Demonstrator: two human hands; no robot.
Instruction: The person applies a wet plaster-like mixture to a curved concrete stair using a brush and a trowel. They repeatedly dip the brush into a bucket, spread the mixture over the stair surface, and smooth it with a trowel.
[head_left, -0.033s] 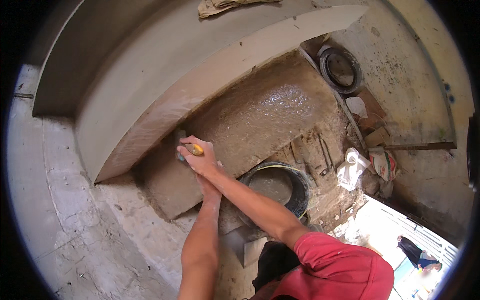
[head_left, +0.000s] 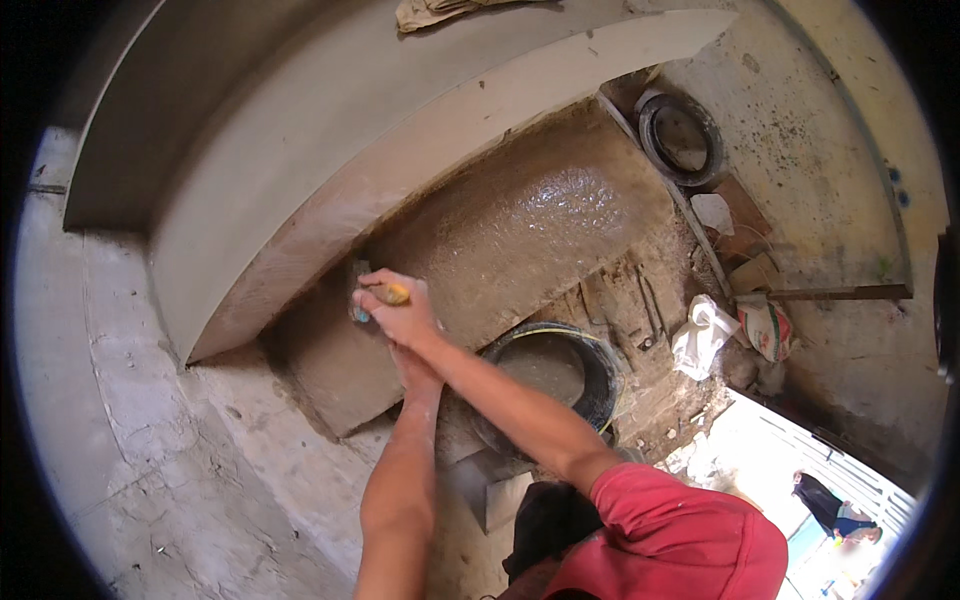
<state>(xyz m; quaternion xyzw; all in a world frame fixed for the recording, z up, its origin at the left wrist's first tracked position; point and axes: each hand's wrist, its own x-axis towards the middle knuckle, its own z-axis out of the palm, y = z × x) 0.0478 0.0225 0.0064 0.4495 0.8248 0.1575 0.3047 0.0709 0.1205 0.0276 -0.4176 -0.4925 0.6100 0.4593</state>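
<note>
The left hand (head_left: 410,366) is mostly hidden, b/c the right hand (head_left: 403,312) lies over it; its fingers cannot be told. The yellow-handled tool (head_left: 397,294) is partly covered by the right hand, & its far end is too unclear for telling the shape. The right forearm (head_left: 500,395) hides some part of the black tub (head_left: 603,385). The brown sheet (head_left: 432,13) is cut off by the top edge, the red shirt (head_left: 690,525) by the lower one. The distant person (head_left: 828,505), lower R, is too small + blurred for details.
</note>
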